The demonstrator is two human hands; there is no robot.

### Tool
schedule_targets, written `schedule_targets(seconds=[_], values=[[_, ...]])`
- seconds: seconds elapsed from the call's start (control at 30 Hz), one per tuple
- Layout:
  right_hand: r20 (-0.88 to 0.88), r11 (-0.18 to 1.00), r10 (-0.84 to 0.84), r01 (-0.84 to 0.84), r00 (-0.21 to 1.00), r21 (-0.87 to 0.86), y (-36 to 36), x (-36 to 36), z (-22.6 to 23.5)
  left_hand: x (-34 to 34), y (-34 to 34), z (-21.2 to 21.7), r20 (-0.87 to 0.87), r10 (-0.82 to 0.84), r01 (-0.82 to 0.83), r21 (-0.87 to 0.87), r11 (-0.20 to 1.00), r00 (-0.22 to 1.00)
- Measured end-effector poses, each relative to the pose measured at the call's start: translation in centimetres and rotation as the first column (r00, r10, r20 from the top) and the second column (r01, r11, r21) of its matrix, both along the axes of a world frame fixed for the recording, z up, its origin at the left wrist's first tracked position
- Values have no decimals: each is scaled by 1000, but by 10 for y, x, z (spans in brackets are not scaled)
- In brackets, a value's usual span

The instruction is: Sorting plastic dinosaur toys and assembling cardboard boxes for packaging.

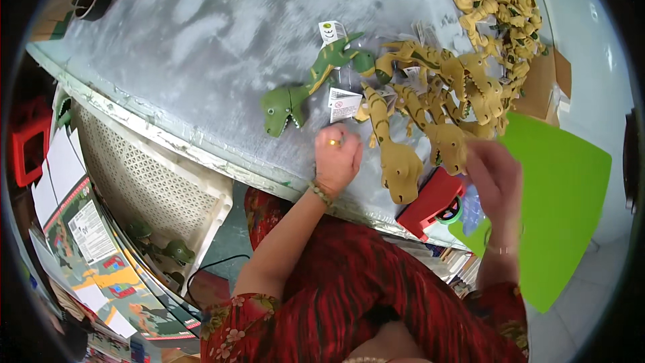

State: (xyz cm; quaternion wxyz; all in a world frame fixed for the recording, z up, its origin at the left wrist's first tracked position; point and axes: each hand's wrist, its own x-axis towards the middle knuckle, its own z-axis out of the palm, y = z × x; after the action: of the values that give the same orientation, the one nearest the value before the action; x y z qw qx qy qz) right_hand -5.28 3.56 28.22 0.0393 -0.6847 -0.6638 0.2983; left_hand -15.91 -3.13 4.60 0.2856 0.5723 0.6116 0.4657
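My left hand (337, 160) rests knuckles-up on the grey table (201, 33), fingers curled, close to a white paper tag (345, 103) and to a tan toy dinosaur (393, 151). A green toy dinosaur (306, 87) lies just beyond the hand, head toward the table edge. My right hand (495, 176) is blurred, hovering above the near end of a tan dinosaur (443, 136) in a cluster of several tan dinosaurs (463, 81). Whether it holds anything cannot be told.
A heap of tan dinosaurs (500, 0) fills the far right corner. A red tape dispenser (430, 203) and a green sheet (561, 195) lie at the near right. A white perforated crate (151, 181) with green dinosaurs (176, 252) and printed cardboard boxes (94, 262) stand at my left.
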Motion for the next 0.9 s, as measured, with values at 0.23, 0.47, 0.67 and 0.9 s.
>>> schedule_targets(seconds=[0.23, 0.47, 0.67, 0.9], values=[[241, 742, 526, -302, 816, -598, 55, -54, -80, 0, 2, -13, -29, -205, 202, -75, 977, 978], [99, 822, 440, -356, 893, -445, 48, -25, -122, -1, 3, -15, -51, -184, 182, -34, 983, 982], [120, 702, 157, -25, 980, -712, 54, -37, -119, -1, 4, -15, -56, -210, 208, -39, 977, 976], [129, 701, 289, -118, 949, -703, 61, -30, -138, -4, 5, -13, -27, -268, 265, -100, 959, 963]])
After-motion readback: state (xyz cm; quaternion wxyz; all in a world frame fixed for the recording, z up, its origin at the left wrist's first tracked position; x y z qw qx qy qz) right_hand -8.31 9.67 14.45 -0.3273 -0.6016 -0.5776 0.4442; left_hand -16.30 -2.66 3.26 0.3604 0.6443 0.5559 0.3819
